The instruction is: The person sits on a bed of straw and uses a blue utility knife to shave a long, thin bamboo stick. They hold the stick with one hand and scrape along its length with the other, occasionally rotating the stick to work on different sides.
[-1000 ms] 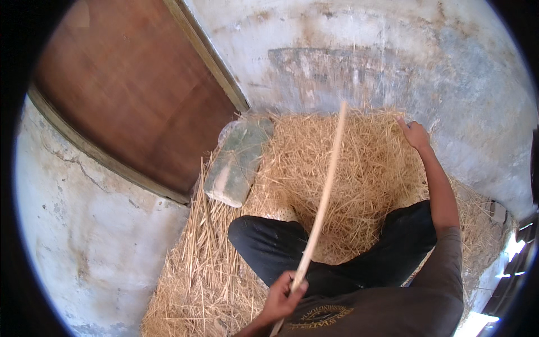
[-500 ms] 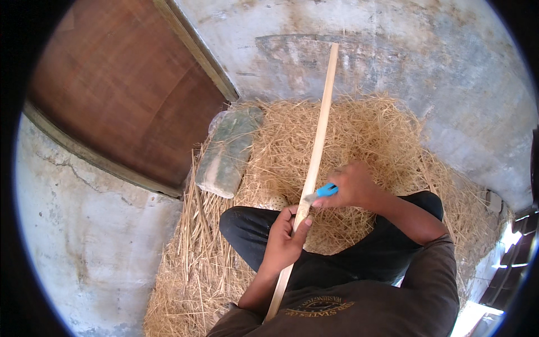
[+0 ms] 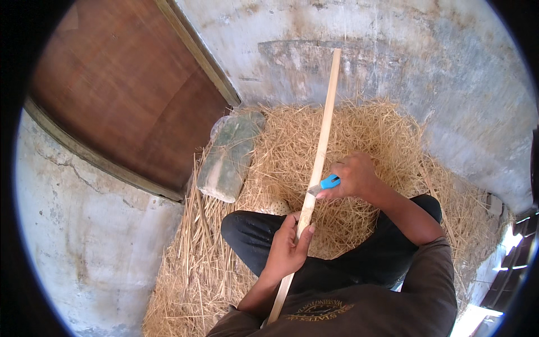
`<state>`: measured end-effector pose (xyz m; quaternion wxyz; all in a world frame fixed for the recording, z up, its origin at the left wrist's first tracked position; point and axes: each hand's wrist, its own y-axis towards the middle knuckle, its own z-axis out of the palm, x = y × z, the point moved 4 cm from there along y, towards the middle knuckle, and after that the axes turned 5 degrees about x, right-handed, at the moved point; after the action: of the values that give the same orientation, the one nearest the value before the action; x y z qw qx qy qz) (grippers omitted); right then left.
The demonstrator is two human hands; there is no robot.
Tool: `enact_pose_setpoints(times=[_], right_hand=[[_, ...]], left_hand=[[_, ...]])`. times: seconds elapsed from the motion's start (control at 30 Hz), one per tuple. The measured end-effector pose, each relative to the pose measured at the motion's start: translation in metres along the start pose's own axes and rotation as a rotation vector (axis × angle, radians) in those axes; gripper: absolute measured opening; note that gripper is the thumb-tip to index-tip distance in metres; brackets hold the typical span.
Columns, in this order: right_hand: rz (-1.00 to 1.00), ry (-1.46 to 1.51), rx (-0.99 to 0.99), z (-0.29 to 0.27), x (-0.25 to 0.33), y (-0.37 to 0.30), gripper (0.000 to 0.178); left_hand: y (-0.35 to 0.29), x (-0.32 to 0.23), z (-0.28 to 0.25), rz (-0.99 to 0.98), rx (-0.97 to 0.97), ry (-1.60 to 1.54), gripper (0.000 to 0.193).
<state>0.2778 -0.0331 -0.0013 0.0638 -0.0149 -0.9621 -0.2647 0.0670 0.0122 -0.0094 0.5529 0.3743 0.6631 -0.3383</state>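
A long, pale wooden strip slants up from beside my torso, over my folded legs, toward the far wall. My left hand is closed around its lower part, the thumb lying along the right side. Farther up, my right hand grips a blue-handled utility knife. Its short grey blade rests against the strip's right side, a little above my left hand. Part of the handle is covered by my right fingers.
Loose dry straw covers the ground around me. A green-grey, plastic-looking block lies on it at the left, near a brown door panel. A stained wall rises at the back. Thicker stalks lie left of my knee.
The knife in my right hand has moved slightly up along the strip, away from my left hand. My left hand and the strip have shifted slightly toward me.
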Motion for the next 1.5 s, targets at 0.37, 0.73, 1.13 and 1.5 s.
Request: enact_pose_setpoints(times=[0.37, 0.73, 1.13, 1.5], right_hand=[[0.347, -0.006, 0.114, -0.002, -0.049, -0.004, 0.067], [0.482, -0.104, 0.065, -0.024, -0.117, 0.001, 0.060], [0.827, -0.147, 0.081, -0.040, -0.202, 0.000, 0.067], [1.214, -0.120, 0.154, -0.048, -0.255, -0.084, 0.087]], left_hand=[[-0.033, -0.007, 0.010, -0.063, 0.056, -0.171, 0.023], [-0.059, -0.001, 0.011, -0.024, 0.081, 0.042, 0.026], [-0.103, 0.009, 0.007, -0.227, 0.171, -0.017, 0.029], [-0.107, 0.017, -0.001, -0.276, 0.119, -0.038, 0.027]])
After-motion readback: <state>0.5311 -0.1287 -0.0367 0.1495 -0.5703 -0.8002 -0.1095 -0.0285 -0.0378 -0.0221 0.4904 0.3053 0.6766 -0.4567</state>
